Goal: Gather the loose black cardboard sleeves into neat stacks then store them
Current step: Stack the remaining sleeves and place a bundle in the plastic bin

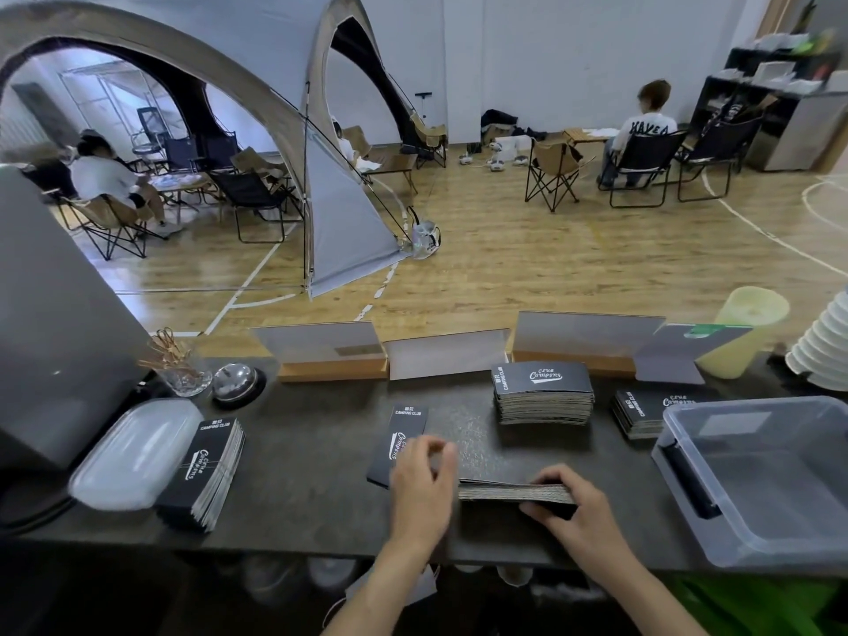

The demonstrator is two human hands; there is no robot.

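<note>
On a dark worktop (298, 452), the right hand (569, 507) has its grip closed round the right end of a flat stack of black sleeves (504, 491), while the left hand (422, 479) curls at the stack's left end, over a loose sleeve (398, 433); whether that grip holds anything cannot be told. Best to tap the edges flush from both ends before lifting. A squared stack (541, 397) stands behind, a clear bin (780, 479) waits right, and beyond lie a wooden floor (504, 268) and a grey tent (339, 213)
</note>
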